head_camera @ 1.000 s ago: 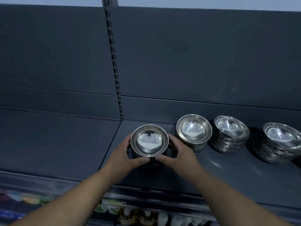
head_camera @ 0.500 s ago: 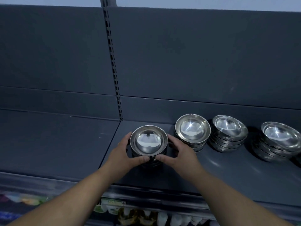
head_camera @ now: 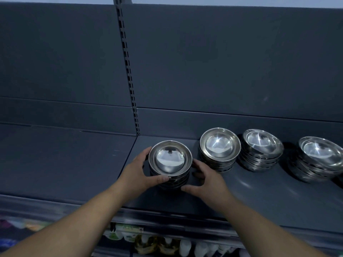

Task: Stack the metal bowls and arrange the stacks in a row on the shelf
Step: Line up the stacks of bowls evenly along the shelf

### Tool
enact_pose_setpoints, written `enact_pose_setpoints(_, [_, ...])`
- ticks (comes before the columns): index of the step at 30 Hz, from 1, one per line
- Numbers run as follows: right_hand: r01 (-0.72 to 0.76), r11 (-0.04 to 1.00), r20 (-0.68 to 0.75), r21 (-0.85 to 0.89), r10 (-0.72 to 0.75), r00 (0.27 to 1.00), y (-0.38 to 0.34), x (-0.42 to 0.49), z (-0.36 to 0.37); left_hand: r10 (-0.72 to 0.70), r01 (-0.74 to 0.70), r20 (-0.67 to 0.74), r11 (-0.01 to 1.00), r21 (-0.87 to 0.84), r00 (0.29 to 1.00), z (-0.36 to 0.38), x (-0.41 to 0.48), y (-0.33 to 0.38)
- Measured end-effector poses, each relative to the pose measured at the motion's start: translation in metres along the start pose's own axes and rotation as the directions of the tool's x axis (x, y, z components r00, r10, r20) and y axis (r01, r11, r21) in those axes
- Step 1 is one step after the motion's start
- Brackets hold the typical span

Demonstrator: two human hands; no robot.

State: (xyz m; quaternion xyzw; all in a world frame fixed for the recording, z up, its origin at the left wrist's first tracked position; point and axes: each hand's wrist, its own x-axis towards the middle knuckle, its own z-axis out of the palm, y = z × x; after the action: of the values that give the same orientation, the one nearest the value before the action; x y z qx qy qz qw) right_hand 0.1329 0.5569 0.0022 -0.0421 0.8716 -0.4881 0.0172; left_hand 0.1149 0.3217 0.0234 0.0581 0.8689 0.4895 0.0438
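Bowls in a stack [head_camera: 169, 165] sit on the shelf [head_camera: 269, 197] between both hands. Left hand [head_camera: 137, 173] holds its side; right hand [head_camera: 207, 179] curls loose, just off it. Three more stacks [head_camera: 220, 148] stand right of the grip.

The bowl stacks [head_camera: 220, 145] in front of me are gleaming silver, mirroring pale light, while the shelf [head_camera: 259, 197] and back panel [head_camera: 222, 62] are showing a flat, unpatterned dark slate grey.
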Motion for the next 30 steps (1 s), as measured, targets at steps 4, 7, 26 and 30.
enact_pose_setpoints(4, [0.013,0.999,0.001,0.031,-0.013,1.0,-0.001,0.0,0.001,-0.028,0.03,0.026,0.996,-0.087,0.999,0.002,-0.001,-0.001])
enact_pose_setpoints(7, [-0.007,0.998,0.007,0.065,0.007,1.0,0.001,0.001,0.001,-0.048,0.05,0.017,0.994,-0.102,0.999,0.005,-0.003,-0.002])
enact_pose_setpoints(26, [-0.002,1.0,-0.152,0.02,0.005,0.988,0.016,0.002,0.023,0.02,-0.024,-0.032,0.991,-0.133,0.999,0.02,-0.002,-0.01])
enact_pose_setpoints(30, [0.006,1.0,-0.146,0.027,-0.002,0.989,0.015,0.002,0.022,0.01,-0.013,-0.034,0.995,-0.1,0.999,0.019,-0.001,-0.012])
